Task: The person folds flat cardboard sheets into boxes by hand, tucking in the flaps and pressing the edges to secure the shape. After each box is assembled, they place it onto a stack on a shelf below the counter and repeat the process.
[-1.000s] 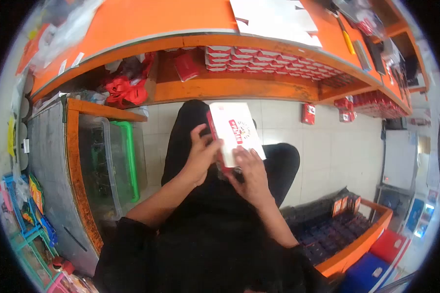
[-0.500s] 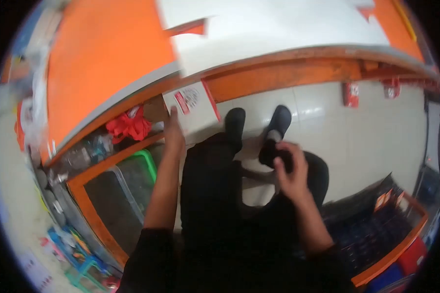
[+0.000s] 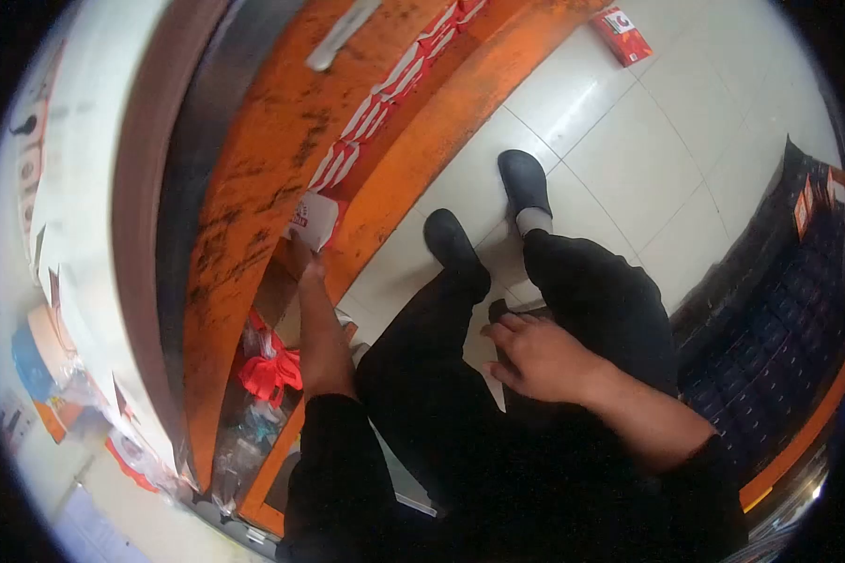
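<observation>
My left hand reaches under the tabletop and grips a white box with red markings. The box lies in the orange shelf, close to a row of red and white boxes; part of it is hidden by the shelf's upper edge. Over my lap is my right hand, back upward, with loosely bent fingers apart and nothing seen in them.
A red bag and clear plastic sit in the shelf nearer me. A red box stands on the tiled floor. To my right is a crate of dark packs. The table edge overhangs at left.
My view has turned and come closer to the shelf. The left hand has moved the white box from outside the shelf into it. My right hand has turned palm down over my lap.
</observation>
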### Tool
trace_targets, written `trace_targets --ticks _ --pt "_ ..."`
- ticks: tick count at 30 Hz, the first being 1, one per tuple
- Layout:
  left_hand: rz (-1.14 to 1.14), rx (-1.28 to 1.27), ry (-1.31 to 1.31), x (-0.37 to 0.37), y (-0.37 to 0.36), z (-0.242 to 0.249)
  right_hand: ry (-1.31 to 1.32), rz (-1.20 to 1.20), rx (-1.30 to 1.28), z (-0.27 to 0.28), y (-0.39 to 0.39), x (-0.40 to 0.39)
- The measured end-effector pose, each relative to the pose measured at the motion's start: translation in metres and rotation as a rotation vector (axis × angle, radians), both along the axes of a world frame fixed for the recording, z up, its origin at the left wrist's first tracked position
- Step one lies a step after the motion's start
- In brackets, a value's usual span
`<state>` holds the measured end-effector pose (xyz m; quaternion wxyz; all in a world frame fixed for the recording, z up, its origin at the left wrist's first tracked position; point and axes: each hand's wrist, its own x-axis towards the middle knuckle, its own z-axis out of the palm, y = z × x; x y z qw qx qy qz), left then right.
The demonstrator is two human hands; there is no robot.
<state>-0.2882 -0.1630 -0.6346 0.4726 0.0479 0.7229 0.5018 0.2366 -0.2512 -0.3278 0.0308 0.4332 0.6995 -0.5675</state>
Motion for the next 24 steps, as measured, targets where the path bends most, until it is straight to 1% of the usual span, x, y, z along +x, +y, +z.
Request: trace_targets --ticks 1,2,4,5,7,8,11,13,16,17,18,21,23,24 --pt "0.002 0.02 -0.066 -0.003 -0.002 -0.002 0.046 -0.015 -0.039 0.005 0.005 -0.002" --pt "-0.001 0.014 -0.064 -0.005 -0.001 -0.004 0.095 -0.026 -0.076 0.006 0.009 -0.003" --pt "-0.023 0.122 -0.207 -0.018 0.001 -0.012 0.08 -0.012 -0.094 0.005 0.006 -0.001" --pt "-0.013 0.121 -0.206 -0.018 -0.001 -0.022 0.063 0.006 -0.114 0.004 0.005 0.001" --pt "-0.118 -0.208 0.231 0.03 0.016 0.006 0.009 0.023 -0.093 0.002 0.0 0.006" --pt "-0.109 -0.209 0.225 0.04 0.023 0.019 -0.046 0.027 -0.071 0.001 -0.001 0.007" --pt "-0.18 -0.309 0.306 0.053 0.039 0.035 -0.043 0.049 -0.059 0.0 0.0 0.007" --pt "-0.266 -0.29 0.407 0.03 0.031 0.031 -0.02 0.044 -0.084 -0.001 -0.003 0.004" --pt "-0.455 -0.213 0.558 -0.002 0.019 0.028 0.019 0.032 -0.095 -0.004 0.002 0.001" --pt "-0.503 -0.197 0.568 -0.01 0.013 0.028 0.032 0.045 -0.104 -0.004 0.002 0.001" --pt "-0.504 -0.17 0.533 -0.015 0.008 0.03 0.036 0.048 -0.102 -0.004 0.001 0.002" --pt "-0.361 -0.033 0.161 -0.042 -0.003 0.031 0.038 0.052 -0.034 -0.003 -0.001 0.004" --pt "-0.317 0.016 0.037 -0.048 0.005 0.017 0.019 0.052 -0.07 -0.002 0.0 0.007" --pt "-0.335 0.05 0.27 -0.05 0.016 -0.014 0.019 0.051 -0.068 -0.002 0.0 0.007"
